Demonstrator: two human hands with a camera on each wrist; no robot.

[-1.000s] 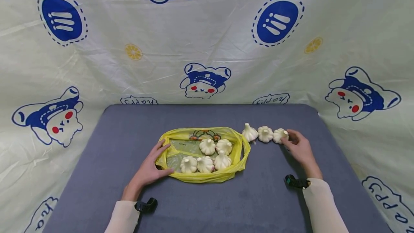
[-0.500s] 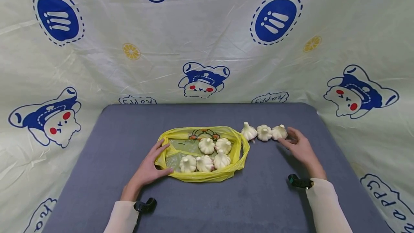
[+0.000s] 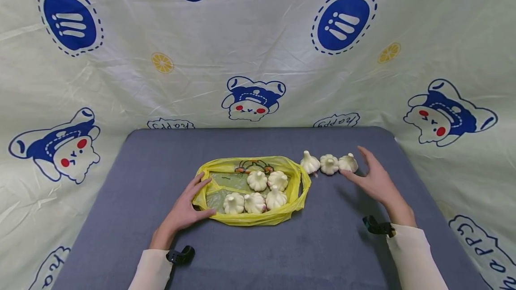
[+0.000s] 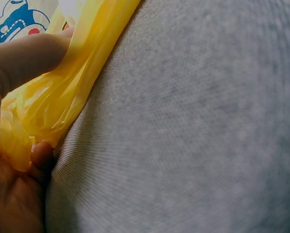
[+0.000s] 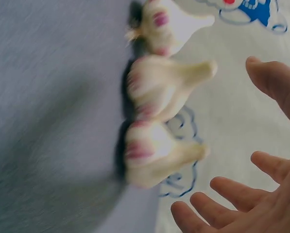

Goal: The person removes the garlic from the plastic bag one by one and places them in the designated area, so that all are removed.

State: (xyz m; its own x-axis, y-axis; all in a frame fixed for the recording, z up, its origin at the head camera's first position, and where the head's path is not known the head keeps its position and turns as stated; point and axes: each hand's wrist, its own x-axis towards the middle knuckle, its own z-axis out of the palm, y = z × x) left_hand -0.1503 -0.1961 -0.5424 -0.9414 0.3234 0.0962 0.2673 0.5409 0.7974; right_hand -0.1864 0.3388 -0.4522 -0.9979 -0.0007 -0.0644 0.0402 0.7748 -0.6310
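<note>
A yellow plastic bag [image 3: 298,189] lies open on the grey table [image 3: 258,245] with several garlic bulbs [image 3: 258,181] inside. My left hand [image 3: 186,209] holds the bag's left rim, thumb and fingers around the yellow plastic bag's edge [image 4: 52,111]. Three garlic bulbs stand in a row right of the bag: one [image 3: 309,163], one [image 3: 329,164] and the rightmost [image 3: 348,163]. My right hand [image 3: 372,178] hovers just right of that row, fingers spread and empty. In the right wrist view the three bulbs [image 5: 159,92] stand apart from the right hand's fingers [image 5: 276,82].
A printed cloth with blue cartoon bears [image 3: 253,97] hangs behind and around the table. The table's far edge [image 3: 258,130] meets the cloth. Black wrist straps [image 3: 181,254] sit on both sleeves.
My right hand has let go of the rightmost garlic bulb, drawn back slightly to the right and spread its fingers. The left hand has stayed on the bag.
</note>
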